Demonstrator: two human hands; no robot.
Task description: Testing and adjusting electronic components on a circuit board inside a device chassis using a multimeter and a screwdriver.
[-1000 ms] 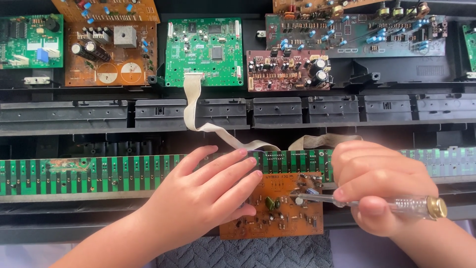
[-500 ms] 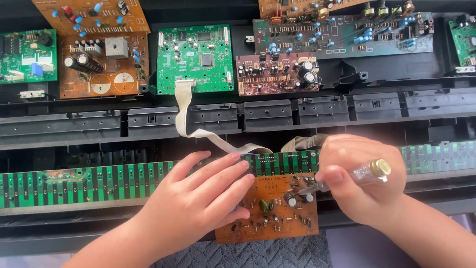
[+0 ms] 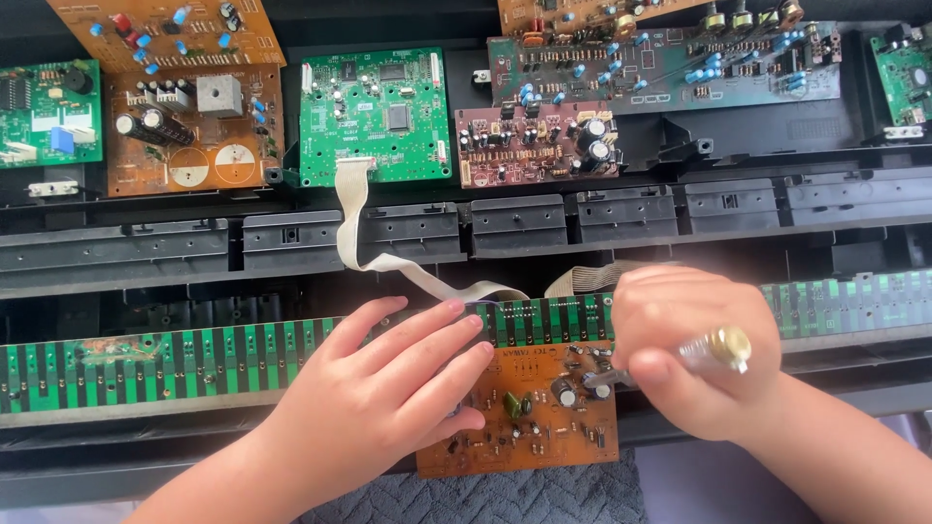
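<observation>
Left hand [image 3: 388,388] lies flat, fingers spread; right hand [image 3: 694,349] is curled in a fist.

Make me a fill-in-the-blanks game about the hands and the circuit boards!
1. The left hand presses flat on the small ____ circuit board.
2. The right hand holds a ____ with a clear handle.
3. A flat pale ribbon cable runs up to a square ____ board.

Missing words: orange; screwdriver; green

Grey woven cloth [image 3: 505,500] underneath, lit by bright daylight.

Bright, even daylight; soft shadows in the black housing; picture sharp, colours vivid.
</observation>
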